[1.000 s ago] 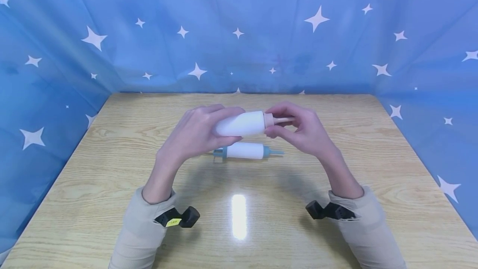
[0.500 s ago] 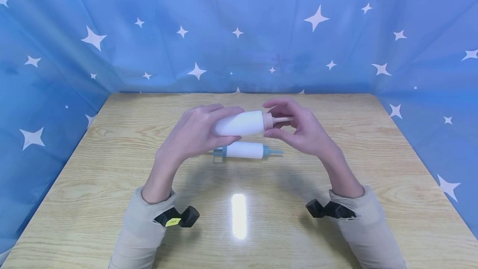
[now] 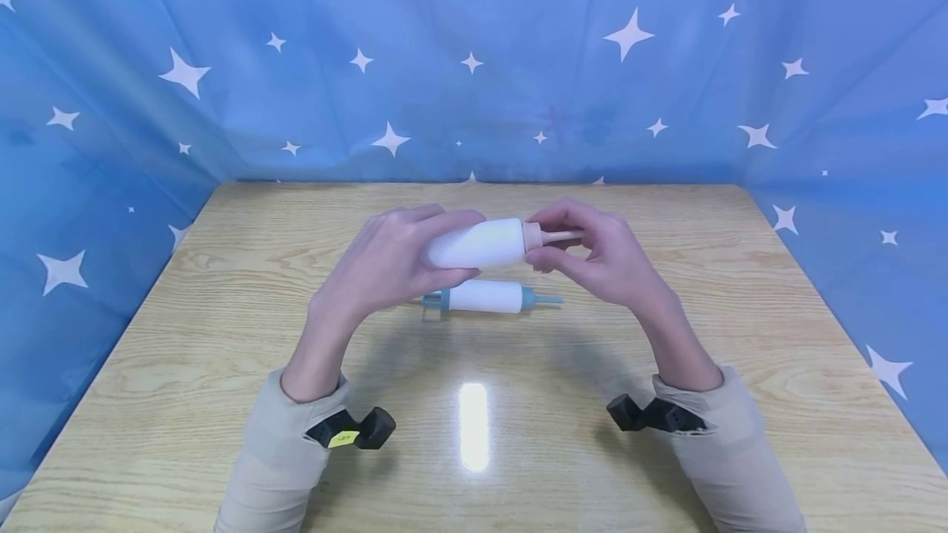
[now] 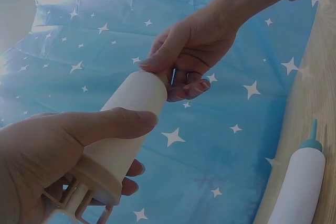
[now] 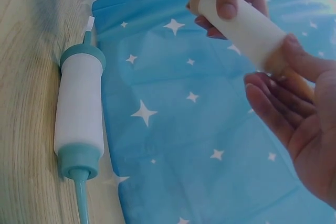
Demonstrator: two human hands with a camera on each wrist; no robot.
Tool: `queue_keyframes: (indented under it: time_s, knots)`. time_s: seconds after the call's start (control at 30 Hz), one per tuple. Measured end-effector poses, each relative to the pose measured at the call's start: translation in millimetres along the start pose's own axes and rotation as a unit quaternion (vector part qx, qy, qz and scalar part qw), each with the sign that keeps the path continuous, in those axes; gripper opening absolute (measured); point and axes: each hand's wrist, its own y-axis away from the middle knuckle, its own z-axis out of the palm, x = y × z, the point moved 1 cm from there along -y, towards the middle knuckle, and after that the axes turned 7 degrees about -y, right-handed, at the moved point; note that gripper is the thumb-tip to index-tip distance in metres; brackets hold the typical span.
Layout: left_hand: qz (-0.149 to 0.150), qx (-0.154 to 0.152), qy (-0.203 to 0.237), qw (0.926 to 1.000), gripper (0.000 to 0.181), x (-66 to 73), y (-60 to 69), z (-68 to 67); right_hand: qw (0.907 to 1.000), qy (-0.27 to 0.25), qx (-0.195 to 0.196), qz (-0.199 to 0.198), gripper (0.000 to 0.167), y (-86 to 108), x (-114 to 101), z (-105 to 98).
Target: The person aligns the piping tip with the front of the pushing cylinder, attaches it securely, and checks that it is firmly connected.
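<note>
My left hand (image 3: 392, 257) grips a white squeeze bottle (image 3: 485, 243), held sideways above the table. Beige finger loops (image 4: 94, 211) and a beige collar show at the bottle's left end in the left wrist view. At the other end, the thumb and fingers of my right hand (image 3: 611, 261) pinch the beige cap (image 3: 532, 237), whose thin nozzle (image 3: 559, 237) points right beneath that hand. A second white squeeze bottle (image 3: 485, 296) with teal ends lies on the table just in front of the held one; its teal nozzle (image 5: 81, 198) shows in the right wrist view.
The wooden table (image 3: 474, 352) spreads under both arms, with a bright light reflection near its front. A blue curtain (image 3: 474, 64) with white stars hangs along the back and sides. Each sleeved wrist bears a black camera mount (image 3: 351, 430).
Half a second ago the right fingers were spread loose around the cap; they have closed onto it again. The left hand and the bottle stay in place.
</note>
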Motion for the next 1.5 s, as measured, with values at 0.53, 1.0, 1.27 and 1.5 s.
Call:
queue_keyframes:
  time_s: [0.53, 1.0, 1.27, 1.5]
  knots:
    - [0.009, -0.003, -0.007, 0.9999, 0.048, 0.3, 0.7, 0.9, 0.9995, 0.025, 0.005, 0.020, 0.019, 0.0, 0.5, -0.6]
    - [0.000, -0.009, -0.005, 0.9999, 0.050, 0.0, 0.7, -1.5, 0.9986, 0.052, -0.006, 0.004, 0.040, -0.7, -0.6, 0.1]
    - [0.011, -0.010, -0.006, 0.9999, 0.050, 1.1, 0.0, 0.5, 0.9997, -0.002, -0.006, -0.026, 0.015, 0.4, 0.9, -0.8]
    - [-0.001, -0.012, -0.009, 0.9999, 0.050, 1.5, 0.2, -1.7, 0.9996, 0.023, -0.005, -0.019, 0.041, 0.5, -1.3, -0.7]
